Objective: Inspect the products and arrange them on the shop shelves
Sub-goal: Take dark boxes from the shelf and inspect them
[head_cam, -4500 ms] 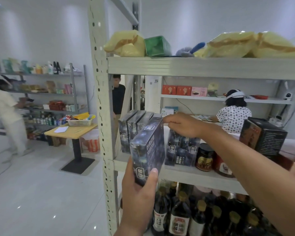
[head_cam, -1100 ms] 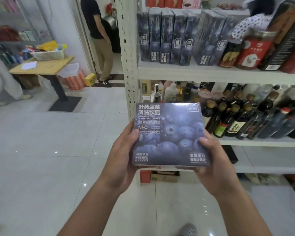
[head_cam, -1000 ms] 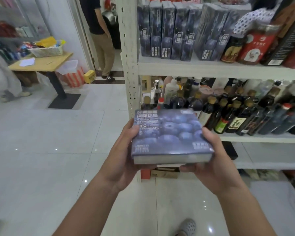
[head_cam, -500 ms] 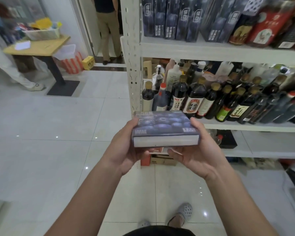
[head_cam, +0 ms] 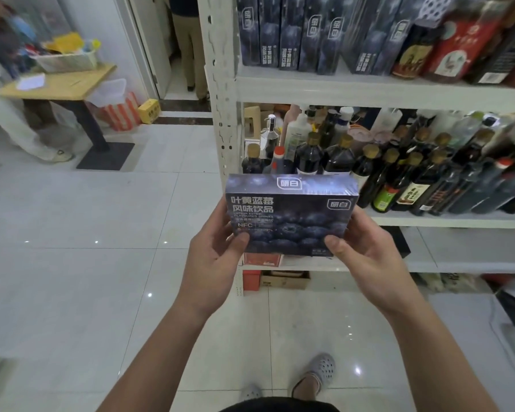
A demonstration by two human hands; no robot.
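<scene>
Since half a second ago the blueberry drink box (head_cam: pixel 289 215) has tipped up from lying flat, so its printed front now faces the camera, top edge tilted away. It sits at the centre of the view, in the air in front of the shelf unit (head_cam: pixel 309 90), touching no shelf. The left hand (head_cam: pixel 211 263) grasps its lower left corner, thumb on the front, fingers behind. The right hand (head_cam: pixel 369 260) grasps the lower right corner the same way. At 12 o'clock a row of matching boxes (head_cam: pixel 292 34) stands upright on the upper shelf. Dark bottles (head_cam: pixel 399 173) crowd the shelf at 2 o'clock. A wooden table (head_cam: pixel 63 83) stands at 10 o'clock.
</scene>
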